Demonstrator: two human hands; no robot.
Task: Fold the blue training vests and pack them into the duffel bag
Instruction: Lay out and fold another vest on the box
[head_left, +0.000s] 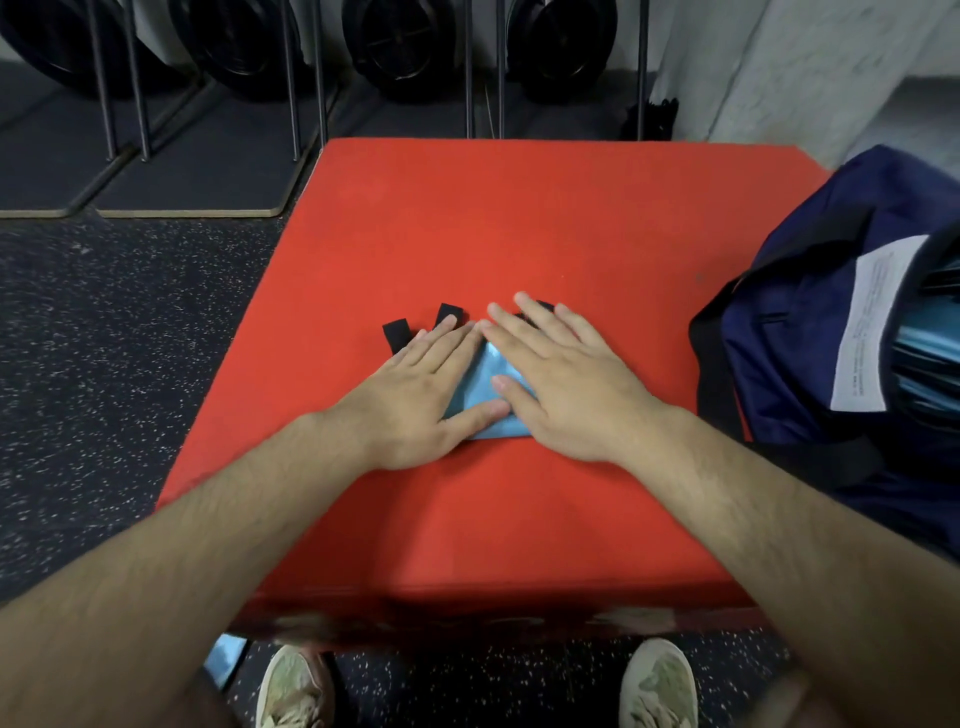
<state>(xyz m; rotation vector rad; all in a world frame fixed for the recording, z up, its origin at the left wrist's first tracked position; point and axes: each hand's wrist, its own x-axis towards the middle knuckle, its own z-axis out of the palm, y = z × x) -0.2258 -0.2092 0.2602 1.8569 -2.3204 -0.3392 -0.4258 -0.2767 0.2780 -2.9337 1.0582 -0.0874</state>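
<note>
- The folded light-blue fabric training vest (485, 387) lies on the red padded square box (519, 218), a little toward 6 o'clock of its centre. It is a small packet, mostly hidden under both palms.
- The left hand (415, 384) lies flat on the packet's 9 o'clock half, fingers straight and close together, thumb stretched across the near edge. It grips nothing.
- The right hand (561, 379) lies flat on the 3 o'clock half, fingers straight and slightly spread, index tips of the two hands almost meeting at 12 o'clock. It grips nothing either.
- Short black strap ends (396, 335) stick out past the fingertips at 12 o'clock.
- The step looks like pressing the last fold flat. Smooth outward from the middle toward 9 and 3 o'clock so that trapped air leaves and the creases set.
- The slick fabric will probably spring open, so keep one palm down while the other slides under to lift.
- Tuck the straps in first, or they may snag on the bag's mouth.
- The navy fabric duffel bag (810, 338) stands open at 3 o'clock, just beside the box, showing a white rectangular label (872, 322) and stacked light-blue layers (924, 358), likely packed vests. Lay this one flat on top.
- A light-blue scrap of fabric (224, 657) shows on the floor at 7 o'clock, perhaps another vest.
</note>
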